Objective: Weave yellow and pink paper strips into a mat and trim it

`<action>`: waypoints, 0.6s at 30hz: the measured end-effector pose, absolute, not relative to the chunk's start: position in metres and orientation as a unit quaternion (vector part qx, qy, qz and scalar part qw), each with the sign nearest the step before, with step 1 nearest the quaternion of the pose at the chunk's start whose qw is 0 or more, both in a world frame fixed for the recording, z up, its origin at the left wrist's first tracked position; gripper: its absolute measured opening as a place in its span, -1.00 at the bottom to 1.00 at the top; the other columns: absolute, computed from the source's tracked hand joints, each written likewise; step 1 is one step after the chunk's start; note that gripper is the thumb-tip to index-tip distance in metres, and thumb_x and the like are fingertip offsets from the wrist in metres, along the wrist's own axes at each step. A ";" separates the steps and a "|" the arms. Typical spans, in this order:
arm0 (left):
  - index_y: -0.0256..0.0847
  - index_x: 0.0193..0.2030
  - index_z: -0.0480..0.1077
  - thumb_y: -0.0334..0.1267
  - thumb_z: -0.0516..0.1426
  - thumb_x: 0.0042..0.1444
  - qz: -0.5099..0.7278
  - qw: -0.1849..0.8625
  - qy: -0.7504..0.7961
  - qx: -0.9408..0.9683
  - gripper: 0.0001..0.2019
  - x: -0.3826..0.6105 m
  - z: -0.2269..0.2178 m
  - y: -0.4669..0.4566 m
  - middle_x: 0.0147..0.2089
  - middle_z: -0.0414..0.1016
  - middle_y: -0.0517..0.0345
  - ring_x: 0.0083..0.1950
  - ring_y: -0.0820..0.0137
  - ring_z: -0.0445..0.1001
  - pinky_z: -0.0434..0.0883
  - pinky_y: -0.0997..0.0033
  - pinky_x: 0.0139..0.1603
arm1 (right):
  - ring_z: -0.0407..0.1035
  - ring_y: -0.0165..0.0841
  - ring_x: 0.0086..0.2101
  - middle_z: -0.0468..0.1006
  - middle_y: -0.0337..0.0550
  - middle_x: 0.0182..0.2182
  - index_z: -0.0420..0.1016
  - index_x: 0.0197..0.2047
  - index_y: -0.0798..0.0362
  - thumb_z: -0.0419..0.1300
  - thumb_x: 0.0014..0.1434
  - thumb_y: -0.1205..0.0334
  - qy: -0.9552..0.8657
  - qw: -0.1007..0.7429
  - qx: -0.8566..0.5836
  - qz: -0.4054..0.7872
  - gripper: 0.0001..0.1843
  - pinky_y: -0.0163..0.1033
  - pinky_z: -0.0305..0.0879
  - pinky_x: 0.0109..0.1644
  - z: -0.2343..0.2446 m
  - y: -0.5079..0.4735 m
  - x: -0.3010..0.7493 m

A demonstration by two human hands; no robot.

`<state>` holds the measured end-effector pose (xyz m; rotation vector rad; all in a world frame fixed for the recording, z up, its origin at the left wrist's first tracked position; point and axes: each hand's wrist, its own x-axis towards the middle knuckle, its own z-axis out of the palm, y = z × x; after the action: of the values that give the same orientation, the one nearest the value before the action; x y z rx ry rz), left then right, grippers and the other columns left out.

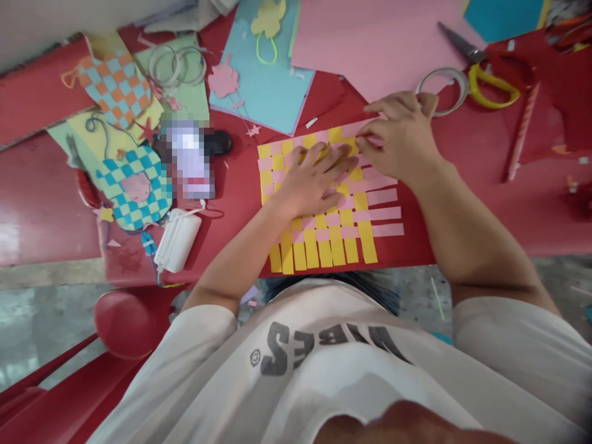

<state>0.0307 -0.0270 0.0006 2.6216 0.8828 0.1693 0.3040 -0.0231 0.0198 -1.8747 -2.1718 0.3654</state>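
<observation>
A woven mat of yellow and pink paper strips lies on the red table in front of me. Loose strip ends stick out along its near edge and its right side. My left hand rests flat on the weave with its fingers spread, pressing on the upper middle part. At the mat's upper right corner, my right hand has its thumb and fingers bent together on a paper strip. The fingertips partly cover that strip, and its colour there is hard to make out.
Yellow-handled scissors and a tape roll lie beyond my right hand. Pink paper sheets spread at the back. To the left are a phone, a white power bank and a blue-green woven piece. A red chair stands below.
</observation>
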 end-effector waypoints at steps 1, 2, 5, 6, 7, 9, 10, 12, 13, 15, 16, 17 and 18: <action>0.16 0.86 0.10 0.02 0.14 0.50 0.063 0.182 0.313 0.930 -0.17 0.031 0.001 -0.027 0.88 0.12 0.08 0.80 -0.36 0.03 -0.10 -0.68 0.73 | 0.15 0.35 0.60 0.66 -0.40 0.44 0.61 0.48 -0.72 -0.01 0.63 -0.33 -0.742 0.121 -0.647 0.128 -0.46 0.86 -0.07 0.57 0.019 -0.023 0.305; 0.18 0.85 0.11 0.02 0.14 0.51 0.064 0.181 0.312 0.930 -0.18 0.031 0.001 -0.028 0.87 0.12 0.07 0.80 -0.35 0.04 -0.09 -0.66 0.73 | 0.16 0.35 0.60 0.69 -0.39 0.41 0.61 0.48 -0.73 -0.02 0.62 -0.34 -0.740 0.121 -0.649 0.128 -0.45 0.86 -0.07 0.56 0.018 -0.022 0.307; 0.19 0.85 0.13 0.01 0.16 0.52 0.060 0.180 0.316 0.929 -0.20 0.032 0.002 -0.028 0.87 0.13 0.05 0.81 -0.34 0.04 -0.06 -0.63 0.74 | 0.18 0.34 0.59 0.73 -0.37 0.36 0.64 0.45 -0.71 -0.07 0.62 -0.36 -0.739 0.126 -0.649 0.128 -0.42 0.82 -0.05 0.57 0.017 -0.021 0.311; 0.18 0.85 0.13 -0.01 0.16 0.52 0.059 0.180 0.318 0.929 -0.20 0.032 0.002 -0.028 0.87 0.13 0.05 0.81 -0.34 0.04 -0.06 -0.62 0.74 | 0.19 0.33 0.58 0.73 -0.36 0.35 0.64 0.44 -0.69 -0.08 0.62 -0.37 -0.739 0.128 -0.649 0.128 -0.41 0.80 -0.04 0.57 0.017 -0.021 0.311; 0.17 0.85 0.13 -0.03 0.16 0.51 0.059 0.179 0.320 0.928 -0.19 0.032 0.002 -0.028 0.87 0.13 0.05 0.81 -0.34 0.03 -0.06 -0.62 0.74 | 0.21 0.31 0.57 0.73 -0.36 0.36 0.63 0.45 -0.68 -0.09 0.62 -0.37 -0.740 0.127 -0.648 0.128 -0.41 0.78 -0.02 0.58 0.017 -0.021 0.311; 0.17 0.84 0.14 -0.05 0.17 0.51 0.059 0.179 0.319 0.929 -0.19 0.032 0.003 -0.028 0.87 0.13 0.06 0.81 -0.34 0.04 -0.07 -0.62 0.74 | 0.26 0.30 0.54 0.70 -0.34 0.40 0.58 0.50 -0.64 -0.09 0.62 -0.40 -0.737 0.125 -0.652 0.131 -0.38 0.75 0.02 0.58 0.018 -0.022 0.309; 0.18 0.84 0.14 -0.05 0.17 0.50 0.059 0.180 0.317 0.929 -0.20 0.032 0.003 -0.027 0.87 0.14 0.06 0.80 -0.34 0.05 -0.07 -0.62 0.74 | 0.28 0.31 0.52 0.69 -0.33 0.42 0.53 0.55 -0.63 -0.09 0.61 -0.41 -0.733 0.124 -0.656 0.132 -0.36 0.74 0.03 0.58 0.019 -0.022 0.308; 0.18 0.83 0.16 -0.04 0.16 0.51 0.061 0.183 0.316 0.929 -0.21 0.032 0.003 -0.027 0.86 0.15 0.06 0.80 -0.35 0.05 -0.09 -0.64 0.75 | 0.31 0.32 0.49 0.67 -0.32 0.44 0.40 0.63 -0.64 -0.08 0.59 -0.42 -0.720 0.127 -0.670 0.131 -0.32 0.74 0.05 0.56 0.020 -0.023 0.307; 0.18 0.83 0.16 -0.04 0.16 0.51 0.063 0.184 0.316 0.928 -0.21 0.032 0.003 -0.027 0.86 0.16 0.06 0.80 -0.35 0.05 -0.10 -0.65 0.75 | 0.31 0.33 0.49 0.67 -0.31 0.44 0.34 0.66 -0.65 -0.07 0.59 -0.41 -0.714 0.131 -0.676 0.127 -0.32 0.74 0.05 0.55 0.020 -0.023 0.306; 0.18 0.84 0.15 -0.04 0.16 0.50 0.064 0.187 0.317 0.927 -0.20 0.032 0.002 -0.027 0.85 0.17 0.06 0.81 -0.36 0.03 -0.12 -0.67 0.76 | 0.30 0.37 0.48 0.69 -0.22 0.41 0.31 0.68 -0.58 -0.01 0.58 -0.39 -0.710 0.144 -0.680 0.112 -0.30 0.76 0.06 0.51 0.020 -0.022 0.306; 0.17 0.84 0.14 -0.04 0.17 0.49 0.065 0.188 0.317 0.928 -0.18 0.032 0.001 -0.027 0.85 0.17 0.06 0.81 -0.37 0.03 -0.12 -0.68 0.76 | 0.31 0.40 0.46 0.71 -0.15 0.38 0.34 0.67 -0.50 0.04 0.56 -0.38 -0.710 0.150 -0.680 0.100 -0.28 0.75 0.09 0.48 0.020 -0.021 0.306; 0.18 0.85 0.12 -0.04 0.18 0.48 0.064 0.188 0.317 0.928 -0.16 0.032 0.000 -0.026 0.85 0.17 0.07 0.81 -0.38 0.03 -0.11 -0.69 0.76 | 0.33 0.41 0.44 0.72 -0.08 0.35 0.38 0.65 -0.42 0.08 0.54 -0.36 -0.712 0.153 -0.679 0.091 -0.27 0.74 0.12 0.45 0.020 -0.019 0.306; 0.21 0.85 0.11 -0.05 0.19 0.47 0.064 0.187 0.318 0.927 -0.15 0.032 -0.001 -0.026 0.85 0.16 0.10 0.81 -0.39 0.03 -0.10 -0.70 0.76 | 0.35 0.41 0.41 0.73 -0.03 0.32 0.41 0.63 -0.36 0.12 0.53 -0.35 -0.714 0.155 -0.677 0.086 -0.28 0.72 0.15 0.43 0.019 -0.018 0.306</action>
<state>0.0321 -0.0261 -0.0007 2.6109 0.8952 0.1801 0.3063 -0.0181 0.0193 -1.9407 -2.0463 0.2452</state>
